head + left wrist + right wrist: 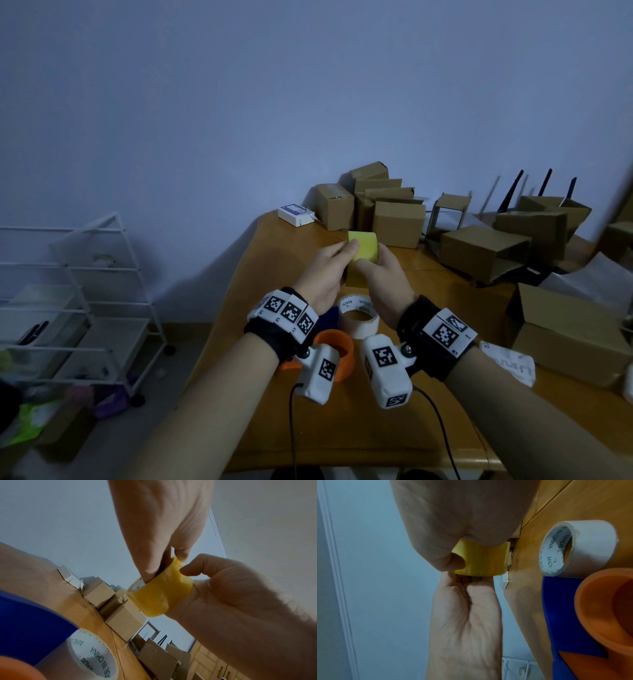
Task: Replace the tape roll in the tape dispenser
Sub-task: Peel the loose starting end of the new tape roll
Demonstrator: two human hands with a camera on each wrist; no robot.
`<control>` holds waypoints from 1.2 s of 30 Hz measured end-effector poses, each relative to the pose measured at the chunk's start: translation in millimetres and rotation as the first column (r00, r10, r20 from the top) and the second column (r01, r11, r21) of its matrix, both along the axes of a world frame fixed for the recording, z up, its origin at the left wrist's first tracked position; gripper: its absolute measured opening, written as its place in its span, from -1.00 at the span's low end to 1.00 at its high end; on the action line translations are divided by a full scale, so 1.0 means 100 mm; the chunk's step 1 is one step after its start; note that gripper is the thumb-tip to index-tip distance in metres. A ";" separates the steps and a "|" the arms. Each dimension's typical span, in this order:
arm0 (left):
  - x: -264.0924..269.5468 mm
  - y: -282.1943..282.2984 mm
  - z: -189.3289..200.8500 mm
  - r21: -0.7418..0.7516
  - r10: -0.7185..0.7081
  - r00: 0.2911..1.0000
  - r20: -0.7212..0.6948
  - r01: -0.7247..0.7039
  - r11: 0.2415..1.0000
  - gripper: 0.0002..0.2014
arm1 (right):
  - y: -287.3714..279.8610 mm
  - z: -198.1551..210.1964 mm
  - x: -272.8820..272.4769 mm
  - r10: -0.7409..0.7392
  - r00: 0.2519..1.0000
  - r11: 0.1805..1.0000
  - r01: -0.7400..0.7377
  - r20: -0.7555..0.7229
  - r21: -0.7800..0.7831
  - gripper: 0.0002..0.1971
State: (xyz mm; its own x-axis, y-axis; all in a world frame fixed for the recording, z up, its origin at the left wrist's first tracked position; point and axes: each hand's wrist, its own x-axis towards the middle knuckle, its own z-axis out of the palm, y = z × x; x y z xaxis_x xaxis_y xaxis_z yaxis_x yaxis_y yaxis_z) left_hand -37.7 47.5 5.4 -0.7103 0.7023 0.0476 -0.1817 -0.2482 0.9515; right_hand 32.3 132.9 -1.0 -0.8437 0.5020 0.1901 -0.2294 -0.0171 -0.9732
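Both hands hold the yellow tape roll up in the air above the bench, well clear of its surface. The left hand pinches the roll at its upper edge, thumb on the outer face and fingers reaching into the core. The right hand cups the roll from the other side, its curled fingers wrapped round the outer band and the thumb bent toward the top edge, close to the left hand's fingertips. From the left wrist view the outer yellow layer looks wrinkled and loose in places; whether a free end has been lifted cannot be told.

Just below the hands, a white tape roll lies flat on the bench, with "MADE IN CHINA" printed inside its core. Beside it, nearer the person, sits the tape dispenser, an orange hoop on a blue body, partly hidden behind the wrist cameras in the head view.

Farther back on the bench stand many brown cardboard boxes, some open, and a small white device near the far left edge. A white wire rack stands on the floor to the left.
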 end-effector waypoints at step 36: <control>-0.01 -0.06 0.07 -0.064 0.049 0.997 -0.053 -0.052 0.997 -0.55 | -0.01 0.08 0.13 0.071 0.997 0.996 -0.072 0.018 0.053 -0.71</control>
